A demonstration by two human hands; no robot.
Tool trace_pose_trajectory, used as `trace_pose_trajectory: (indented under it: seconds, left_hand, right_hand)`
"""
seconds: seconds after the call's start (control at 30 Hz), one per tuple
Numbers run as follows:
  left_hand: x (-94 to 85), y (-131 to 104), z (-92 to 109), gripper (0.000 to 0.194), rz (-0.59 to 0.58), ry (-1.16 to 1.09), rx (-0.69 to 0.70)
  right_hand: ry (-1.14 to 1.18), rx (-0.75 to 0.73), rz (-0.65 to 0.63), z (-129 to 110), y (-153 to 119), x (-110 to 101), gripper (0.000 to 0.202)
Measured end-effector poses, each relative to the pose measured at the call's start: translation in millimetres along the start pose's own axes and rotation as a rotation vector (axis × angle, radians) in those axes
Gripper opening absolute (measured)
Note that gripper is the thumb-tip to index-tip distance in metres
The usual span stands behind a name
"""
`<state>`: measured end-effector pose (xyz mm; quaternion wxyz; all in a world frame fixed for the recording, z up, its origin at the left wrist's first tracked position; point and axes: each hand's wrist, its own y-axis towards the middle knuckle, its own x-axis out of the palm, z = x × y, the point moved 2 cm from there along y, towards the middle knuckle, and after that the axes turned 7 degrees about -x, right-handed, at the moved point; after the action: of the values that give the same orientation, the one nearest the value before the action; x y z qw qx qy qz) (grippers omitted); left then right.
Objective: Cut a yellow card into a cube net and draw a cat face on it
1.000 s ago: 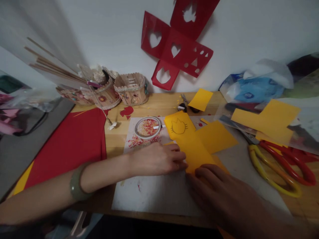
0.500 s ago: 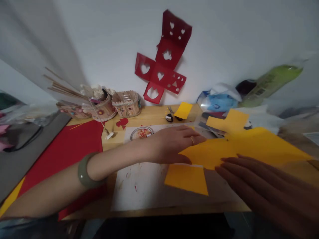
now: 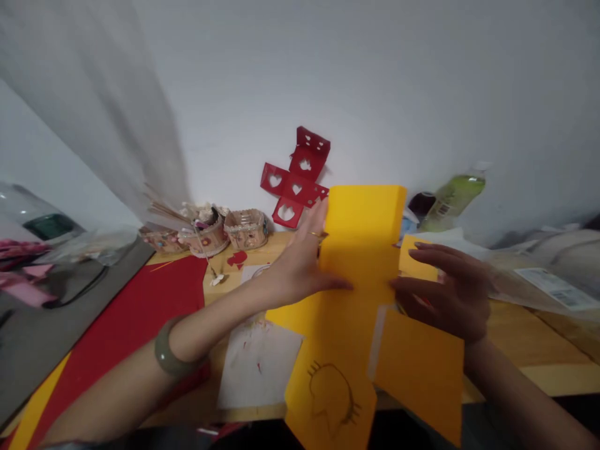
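A yellow paper box cutout (image 3: 359, 250), with folded flaps and a cross-like shape, is held up in front of me. On its lower panel is a dark line drawing of a rounded outline with lash-like strokes. My left hand (image 3: 300, 259), wearing a ring and a green bangle, grips its left edge, thumb in front and fingers behind. Along the right edge is my right hand (image 3: 447, 290), its fingers apart and one fingertip at the paper's edge. A side panel (image 3: 417, 369) with a pale strip along its fold hangs below the right hand.
A red cut-out box template (image 3: 297, 187) is against the wall. Decorated baskets (image 3: 246, 230) stand at the back left, near red paper (image 3: 154, 312). White paper (image 3: 257, 369) lies on the wooden table. A green bottle (image 3: 452, 200) and a smaller yellow piece (image 3: 417, 265) are behind on the right.
The yellow cutout has been lifted from the table and now stands upright before me, its drawn panel showing. My left hand has gone from lying flat to gripping it; the view has shifted upward.
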<state>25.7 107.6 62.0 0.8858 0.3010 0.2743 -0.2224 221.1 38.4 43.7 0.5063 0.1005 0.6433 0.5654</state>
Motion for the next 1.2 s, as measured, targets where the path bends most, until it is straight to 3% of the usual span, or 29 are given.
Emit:
trace_pose_trajectory:
  seconds: [0.07,0.17,0.23,0.3,0.37,0.5,0.63,0.7,0.8,0.93,1.07,1.2]
  left_hand:
    - [0.3,-8,-3,0.072,-0.033,-0.224,-0.110]
    - [-1.9,-18,-11,0.046,-0.013,-0.438,-0.227]
    - [-7.6,-25,-17,0.040,0.053,-0.462,-0.266]
    - [-14.2,-31,-22,0.038,0.083,-0.419,-0.266]
    - [-20.5,-37,-25,0.038,0.104,-0.315,-0.248]
    - [-28.6,-41,-26,0.043,0.102,-0.184,-0.256]
    - [-28.1,-37,-29,0.047,-0.018,-0.143,-0.348]
    - [-21.4,-35,-36,0.055,-0.031,0.093,-0.338]
    - [0.7,-40,-48,0.075,0.056,0.543,-0.256]
    - [39.9,-59,-57,0.081,0.058,0.778,-0.043]
    - [58.6,-71,-57,0.058,-0.099,0.745,0.120]
    - [62.9,-70,-60,0.024,-0.327,0.491,0.090]
  right_hand:
    - [0.076,0.046,0.098,-6,4,6,0.025]
    - [0.416,0.395,0.081,-3,8,19,0.012]
    - [0.643,0.592,0.019,2,8,27,0.017]
    - [0.767,0.635,-0.095,6,8,31,0.044]
    - [0.846,0.652,-0.232,3,9,30,0.049]
    - [0.678,0.639,-0.468,-18,15,22,0.017]
    - [0.511,0.695,-0.602,-37,12,31,0.019]
    - [0.509,0.741,-0.653,-41,0,42,0.020]
    - [0.456,0.793,-0.743,-42,-26,58,0.021]
    - [0.372,0.788,-0.809,-43,-54,66,0.021]
    - [0.319,0.705,-0.790,-43,-67,66,0.019]
    - [0.268,0.566,-0.709,-44,-72,66,0.016]
